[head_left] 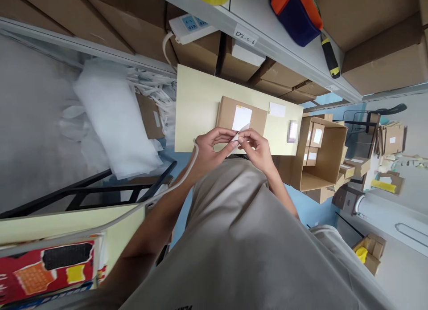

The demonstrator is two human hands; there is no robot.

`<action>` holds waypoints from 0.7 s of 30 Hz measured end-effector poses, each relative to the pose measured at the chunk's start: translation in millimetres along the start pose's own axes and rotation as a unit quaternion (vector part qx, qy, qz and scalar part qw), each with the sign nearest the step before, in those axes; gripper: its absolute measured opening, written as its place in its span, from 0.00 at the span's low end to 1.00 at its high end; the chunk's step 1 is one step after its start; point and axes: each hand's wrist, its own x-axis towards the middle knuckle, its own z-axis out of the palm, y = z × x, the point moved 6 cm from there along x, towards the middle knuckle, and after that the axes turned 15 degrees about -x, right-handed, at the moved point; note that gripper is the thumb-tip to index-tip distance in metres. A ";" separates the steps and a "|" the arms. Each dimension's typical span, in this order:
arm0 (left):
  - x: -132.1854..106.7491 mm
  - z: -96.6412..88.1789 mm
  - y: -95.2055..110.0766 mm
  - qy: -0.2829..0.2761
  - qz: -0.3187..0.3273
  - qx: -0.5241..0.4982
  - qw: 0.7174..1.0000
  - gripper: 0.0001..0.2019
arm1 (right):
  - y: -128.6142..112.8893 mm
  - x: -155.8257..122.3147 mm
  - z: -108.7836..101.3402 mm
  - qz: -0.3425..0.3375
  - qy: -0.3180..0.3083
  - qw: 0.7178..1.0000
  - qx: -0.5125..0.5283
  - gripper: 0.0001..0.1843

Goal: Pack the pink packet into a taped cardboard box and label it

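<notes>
A small white slip of paper, perhaps a label point(235, 139), is pinched between the fingertips of both my hands. My left hand point(212, 150) is closed on its left side, and my right hand point(257, 148) grips it from the right. Just beyond my fingers a flat brown cardboard box point(226, 112) lies on the pale yellow table point(195, 109). A white label point(241, 117) sits on the box's top face. My fingers partly cover the box's near edge. A white cord point(167, 190) passes by my left wrist.
To the right, an open carton point(317, 181) holds several labelled boxes. A white sheet point(277, 109) and a small blurred item point(292, 132) lie on the table. Behind stands a shelf point(287, 63) with a tape dispenser point(297, 18) and cutter point(330, 56). Packing wrap point(110, 118) is left.
</notes>
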 end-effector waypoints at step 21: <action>45.4 -59.8 -76.4 0.212 -0.111 -0.192 0.952 0.21 | 25.1 15.4 8.2 0.097 0.002 0.995 0.006 0.26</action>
